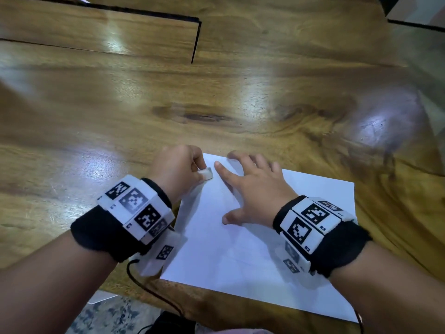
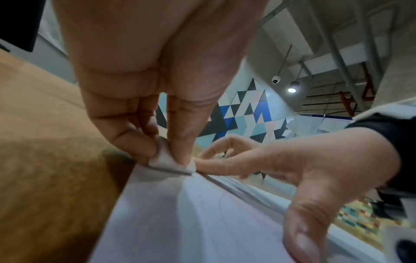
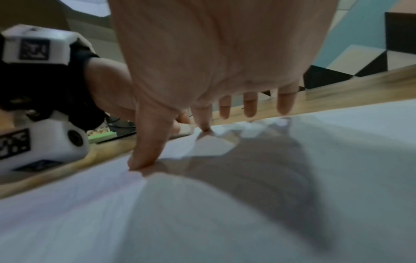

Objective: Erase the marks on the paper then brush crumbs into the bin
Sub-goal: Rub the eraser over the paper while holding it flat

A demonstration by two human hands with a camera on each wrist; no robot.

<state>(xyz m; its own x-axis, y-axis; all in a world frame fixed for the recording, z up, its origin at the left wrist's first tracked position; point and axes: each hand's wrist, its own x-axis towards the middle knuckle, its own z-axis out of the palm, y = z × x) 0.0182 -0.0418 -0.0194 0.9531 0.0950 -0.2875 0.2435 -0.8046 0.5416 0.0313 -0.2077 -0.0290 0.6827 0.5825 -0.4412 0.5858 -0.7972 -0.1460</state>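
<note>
The left hand's grip pinched a small white rubber eraser at the white paper sheet's corner beside the flat, spread right hand, where hard rubbing could crease it.

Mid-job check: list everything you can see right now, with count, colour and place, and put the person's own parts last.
Rectangular white paper sheet: one, white, flat at the table's near edge.
Small white block eraser: one, white, on the sheet's far left corner.
Glossy brown wooden table: one, brown, under everything.
Black cable: one, black, hanging off the near edge.
Marker wristbands: two, black and white, one on each wrist.
Bin: not in view.
Left hand: pinches the eraser.
Right hand: fingers spread, pressing on the sheet.
</note>
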